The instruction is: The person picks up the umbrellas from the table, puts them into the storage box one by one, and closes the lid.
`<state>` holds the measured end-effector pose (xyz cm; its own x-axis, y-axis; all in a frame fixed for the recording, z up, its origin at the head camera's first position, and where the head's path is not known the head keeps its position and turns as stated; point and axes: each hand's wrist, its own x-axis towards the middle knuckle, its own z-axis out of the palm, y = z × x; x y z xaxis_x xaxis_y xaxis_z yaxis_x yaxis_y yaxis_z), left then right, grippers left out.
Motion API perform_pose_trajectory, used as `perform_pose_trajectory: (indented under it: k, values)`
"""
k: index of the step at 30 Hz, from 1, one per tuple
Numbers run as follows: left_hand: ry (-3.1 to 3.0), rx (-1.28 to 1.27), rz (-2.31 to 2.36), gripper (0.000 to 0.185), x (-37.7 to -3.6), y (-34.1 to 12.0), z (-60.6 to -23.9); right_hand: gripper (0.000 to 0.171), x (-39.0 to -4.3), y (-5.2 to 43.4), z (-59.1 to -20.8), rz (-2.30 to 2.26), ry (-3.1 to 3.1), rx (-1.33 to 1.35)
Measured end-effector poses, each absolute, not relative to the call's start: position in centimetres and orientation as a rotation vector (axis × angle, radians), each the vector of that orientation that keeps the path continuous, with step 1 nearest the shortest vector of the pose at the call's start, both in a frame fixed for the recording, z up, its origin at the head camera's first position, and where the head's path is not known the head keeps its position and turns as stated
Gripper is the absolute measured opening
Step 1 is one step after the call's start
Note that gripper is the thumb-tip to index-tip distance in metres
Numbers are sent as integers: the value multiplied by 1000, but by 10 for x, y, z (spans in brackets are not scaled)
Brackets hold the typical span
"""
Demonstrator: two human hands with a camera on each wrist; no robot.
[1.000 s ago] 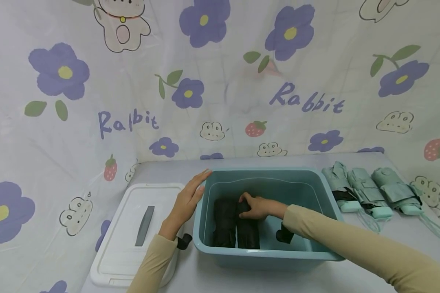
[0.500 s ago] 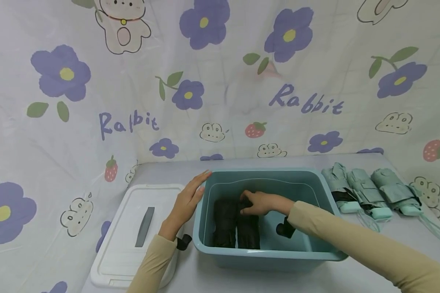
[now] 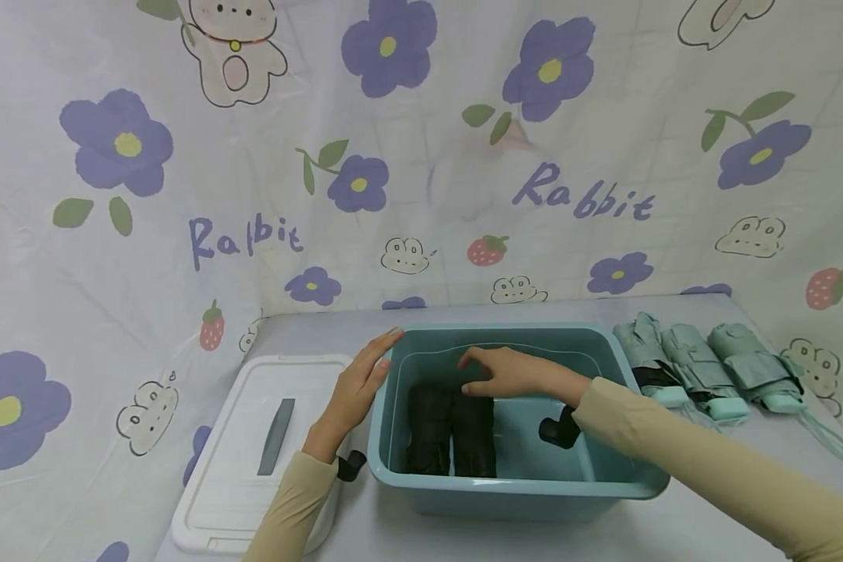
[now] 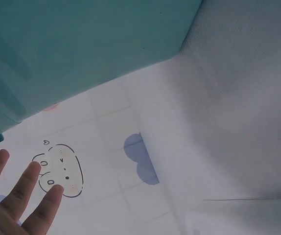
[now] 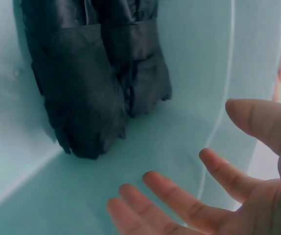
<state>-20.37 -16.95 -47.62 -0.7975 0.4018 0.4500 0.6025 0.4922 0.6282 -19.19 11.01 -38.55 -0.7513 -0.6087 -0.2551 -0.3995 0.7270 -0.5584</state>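
Two black folded umbrellas lie side by side along the left part of a blue storage bin (image 3: 520, 489): one by the left wall (image 3: 428, 433), the other umbrella (image 3: 474, 445) just right of it. My right hand (image 3: 506, 373) hovers inside the bin above their far ends, thumb and fingers spread with nothing between them. The right wrist view has both umbrellas (image 5: 79, 83) apart from the fingertips (image 5: 152, 178). My left hand (image 3: 353, 388) rests against the bin's left rim with its fingers extended; the left wrist view catches its spread fingers (image 4: 20, 196) near the bin's outer wall (image 4: 91, 44).
Three pale green folded umbrellas (image 3: 702, 367) with wrist loops lie on the table right of the bin. Left of it lies a white lid (image 3: 235, 437) with a grey handle (image 3: 277, 437). A patterned curtain (image 3: 428, 156) hangs behind the table.
My right hand has let go of the right-hand black umbrella's far end and risen off it, its fingers opening. The left hand has stayed at the rim.
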Motion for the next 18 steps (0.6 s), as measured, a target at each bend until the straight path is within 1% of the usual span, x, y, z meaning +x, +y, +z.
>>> perform_pose_trajectory:
  k: [9,18]
  values:
    - [-2485,-860,-1199,45,-204,-170,-476,40,-191,132,-368,-757,2523,-862]
    - [-2489,-866,-1213,45,-204,-169,-474,42,-189,154,-354,-851,2494,-844]
